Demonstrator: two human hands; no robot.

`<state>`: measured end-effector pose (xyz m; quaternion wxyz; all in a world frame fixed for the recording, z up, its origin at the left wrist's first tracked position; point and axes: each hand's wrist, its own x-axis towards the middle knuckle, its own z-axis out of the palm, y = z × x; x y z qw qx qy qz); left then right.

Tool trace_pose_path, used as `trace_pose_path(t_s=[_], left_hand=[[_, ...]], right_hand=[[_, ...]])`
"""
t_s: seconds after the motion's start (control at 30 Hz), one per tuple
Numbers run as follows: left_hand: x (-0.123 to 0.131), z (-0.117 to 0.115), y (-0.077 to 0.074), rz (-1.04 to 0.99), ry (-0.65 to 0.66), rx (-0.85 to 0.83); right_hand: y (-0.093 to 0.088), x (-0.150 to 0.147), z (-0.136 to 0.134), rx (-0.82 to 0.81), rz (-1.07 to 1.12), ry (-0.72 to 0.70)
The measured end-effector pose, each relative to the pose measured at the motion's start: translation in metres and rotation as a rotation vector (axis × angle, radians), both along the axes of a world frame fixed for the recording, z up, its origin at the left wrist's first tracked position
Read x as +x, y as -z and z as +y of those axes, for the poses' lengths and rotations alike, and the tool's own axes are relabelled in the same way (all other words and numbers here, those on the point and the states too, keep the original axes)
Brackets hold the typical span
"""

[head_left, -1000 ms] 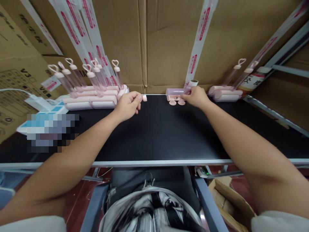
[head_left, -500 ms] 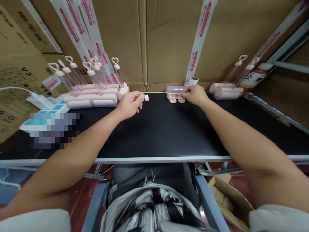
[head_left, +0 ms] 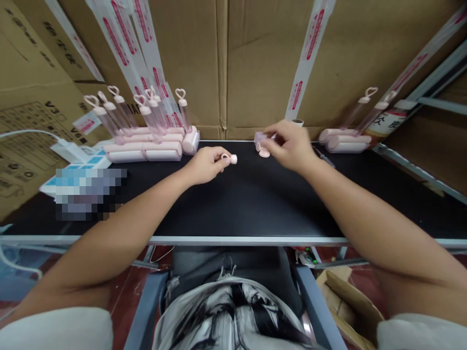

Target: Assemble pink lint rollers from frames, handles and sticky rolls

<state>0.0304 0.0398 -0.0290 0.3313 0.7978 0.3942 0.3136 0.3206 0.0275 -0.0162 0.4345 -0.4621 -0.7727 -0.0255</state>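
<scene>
My left hand (head_left: 208,164) is closed, pinching a small pale pink cap with a heart-shaped loop (head_left: 233,159) above the black table. Farther right, my right hand (head_left: 290,146) has its thumb and fingers curled together, slightly blurred; whatever is between them is hidden. Beneath and beside its fingers, a clear lilac plastic case (head_left: 259,136) shows only in part. One round pink disc (head_left: 264,153) lies on the table in front of that case, close to my right thumb. A white cylinder (head_left: 297,123) stands behind the hand, mostly covered.
Several pink tubes with heart-topped clear wands (head_left: 146,151) stand at the back left, more (head_left: 348,144) at the right. A labelled bottle (head_left: 388,121) is beside those. A white power strip (head_left: 78,167) sits at left. Cardboard (head_left: 262,63) walls the back.
My left hand has moved slightly right and nearer me, showing more of the cap's heart loop. My right hand has shifted over the case, hiding most of it and one of two discs.
</scene>
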Motion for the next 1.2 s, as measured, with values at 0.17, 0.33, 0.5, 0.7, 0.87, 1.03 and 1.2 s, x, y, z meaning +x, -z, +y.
trace_pose_path(t_s=[0.17, 0.33, 0.5, 0.7, 0.87, 1.03, 1.2], left_hand=[[0.008, -0.009, 0.004, 0.096, 0.055, -0.039], [0.014, -0.010, 0.004, -0.014, 0.059, -0.195], [0.011, -0.005, 0.003, -0.051, -0.001, -0.152], [0.008, -0.005, 0.002, 0.033, -0.009, -0.118], [0.006, -0.003, 0.002, 0.026, 0.005, -0.063], [0.002, 0.000, 0.002, 0.010, -0.017, -0.021], [0.002, 0.003, 0.007, 0.036, -0.003, -0.011]], right_hand=[[0.025, -0.056, -0.020, -0.227, -0.110, -0.390], [0.029, -0.050, -0.015, -0.292, -0.080, -0.380], [0.016, -0.009, 0.010, -0.143, -0.090, 0.034], [0.020, 0.020, 0.040, -0.187, -0.244, 0.466], [0.026, 0.012, 0.041, -0.307, -0.381, 0.461], [0.024, 0.007, 0.037, -0.401, -0.470, 0.448], [0.022, 0.005, 0.031, -0.417, -0.485, 0.452]])
